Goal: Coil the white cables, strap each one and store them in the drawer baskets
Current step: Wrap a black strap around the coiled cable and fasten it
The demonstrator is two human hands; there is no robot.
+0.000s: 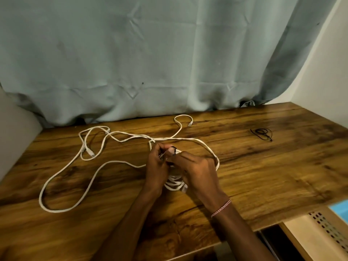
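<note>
A wrinkled grey-green curtain (131,53) hangs behind a dark-grained wooden table (263,176), where a person works with both bare hands near the middle. A long white cable (62,185) sprawls in loose loops across the table's left half and runs in to a small coil (175,182) held between the hands, just above the tabletop. The left hand (157,168) and the right hand (197,170) are pressed close together, their fingers curled round the coil. Their fingertips meet at its top and pinch something small and dark that is too blurred to identify. At lower right, below the table edge, sits a pale perforated basket (323,228). A thin black tie (262,133) lies well apart at far right. A pink-and-white bracelet (221,208) circles the right wrist. One cable connector (190,124) rests near the curtain.
</note>
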